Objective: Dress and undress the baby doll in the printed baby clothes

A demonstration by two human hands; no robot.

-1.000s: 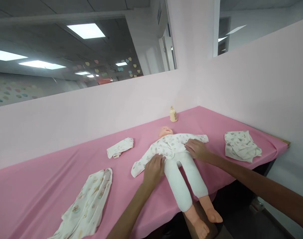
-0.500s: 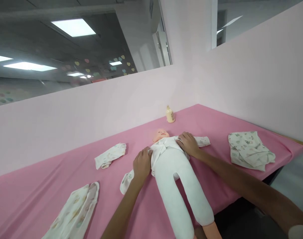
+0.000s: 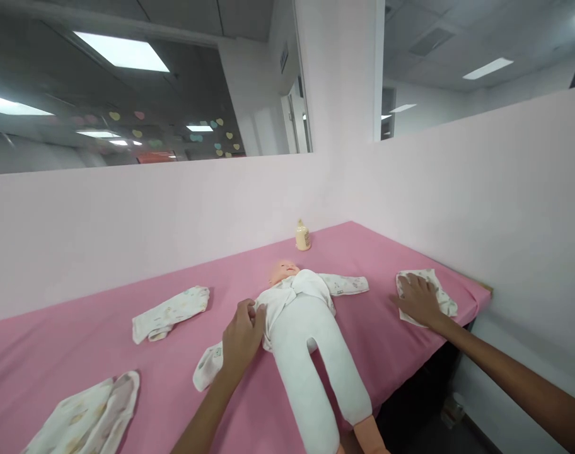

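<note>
A baby doll lies on its back on the pink-covered table, its head towards the wall. It wears a long-sleeved white printed wrap shirt over a white cloth body. My left hand rests over the doll's arm at the left, with bent fingers and the thumb apart, touching the side of the shirt. Part of that sleeve is hidden under the hand. Off to the right, my right hand lies with fingers spread on a folded printed cloth, covering much of it.
A cream pump bottle stands beyond the doll's head. One folded printed cloth lies at left; another folded garment is nearer the front. White walls with windows border the table. Its right edge drops to a dark gap.
My right hand has left the doll's shirt and moved right onto the folded cloth. My left hand stays at the doll's side. The view has turned rightward and tilted up.
</note>
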